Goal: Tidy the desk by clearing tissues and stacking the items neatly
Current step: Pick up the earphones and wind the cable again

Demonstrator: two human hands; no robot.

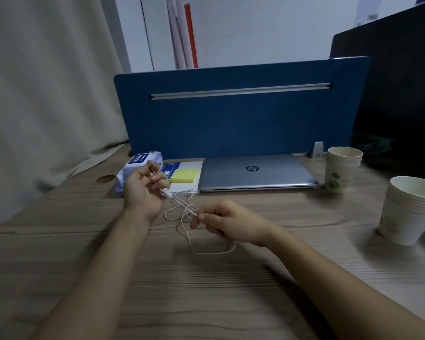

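A thin white cable (189,212) hangs in loops between both hands above the wooden desk (206,290), its slack trailing onto the surface. My left hand (142,190) grips one end with the plug sticking out below the fingers. My right hand (223,222) pinches the cable near the tangled loops. Behind the left hand lies a wet-wipes pack (138,168). Beside it a yellow sticky-note pad (184,175) rests on a white and blue booklet (182,186). A closed silver laptop (255,173) sits against the blue divider.
A blue partition (231,119) closes off the back of the desk. Two stacks of paper cups stand at the right, one far (341,170) and one near (407,212). A curtain hangs at the left and a dark monitor back stands at the far right.
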